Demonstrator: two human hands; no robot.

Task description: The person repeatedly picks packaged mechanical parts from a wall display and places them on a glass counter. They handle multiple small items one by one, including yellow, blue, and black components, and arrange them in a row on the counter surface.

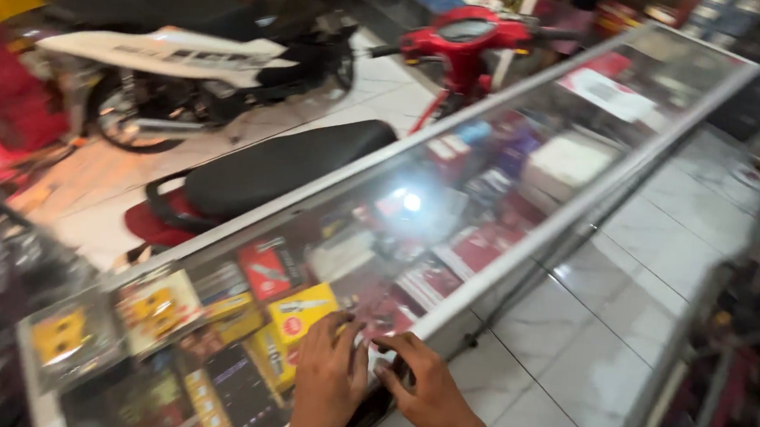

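Note:
My left hand (pixel 329 375) lies flat on the glass top of a long display counter (pixel 567 222), fingers pointing away. My right hand (pixel 422 381) rests beside it at the counter's metal edge, fingertips bent toward the left hand. Between the fingertips sits something small and pale, too blurred to name. Under the glass lie yellow boxes (pixel 301 315), red packets (pixel 265 268) and several other small packages.
A red scooter (pixel 267 174) with a black seat stands just beyond the counter, its handlebar (pixel 468 32) at the top. A white and black motorbike (pixel 176 65) is parked farther back. White floor tiles (pixel 594 344) run along the counter's right side. Dark shelving (pixel 744 355) stands at right.

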